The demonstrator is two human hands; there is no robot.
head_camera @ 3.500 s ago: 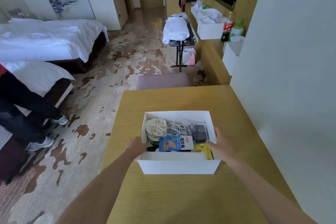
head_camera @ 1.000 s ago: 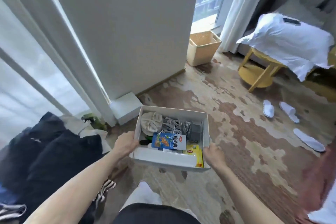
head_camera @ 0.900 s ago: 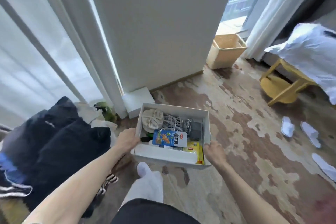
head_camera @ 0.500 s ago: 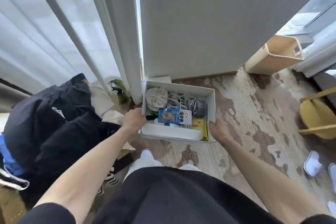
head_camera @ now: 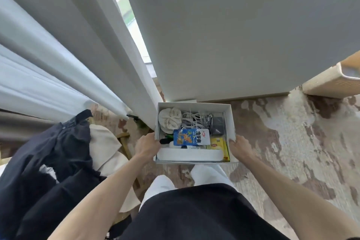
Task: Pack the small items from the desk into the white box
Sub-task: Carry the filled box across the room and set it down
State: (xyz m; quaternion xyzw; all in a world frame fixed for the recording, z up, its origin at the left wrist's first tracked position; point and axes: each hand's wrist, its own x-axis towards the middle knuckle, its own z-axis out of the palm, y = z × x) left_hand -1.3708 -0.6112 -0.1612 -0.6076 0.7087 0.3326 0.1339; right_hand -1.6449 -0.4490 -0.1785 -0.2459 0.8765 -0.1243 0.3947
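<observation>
Holding white box (head_camera: 194,107) | left hand (head_camera: 147,146) fingers clamped on box's left wall | right hand (head_camera: 239,147) fingers clamped on box's right wall

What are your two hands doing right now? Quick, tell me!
The left hand holds the white box by its left wall.
The right hand holds it by its right wall.

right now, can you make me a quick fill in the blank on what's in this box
The left hand and right hand grip the white box, which has no ____ on. The snack packet on top is mainly ____. The cream pouch lies in the far ____ corner.
Missing: lid, blue, left.
</observation>
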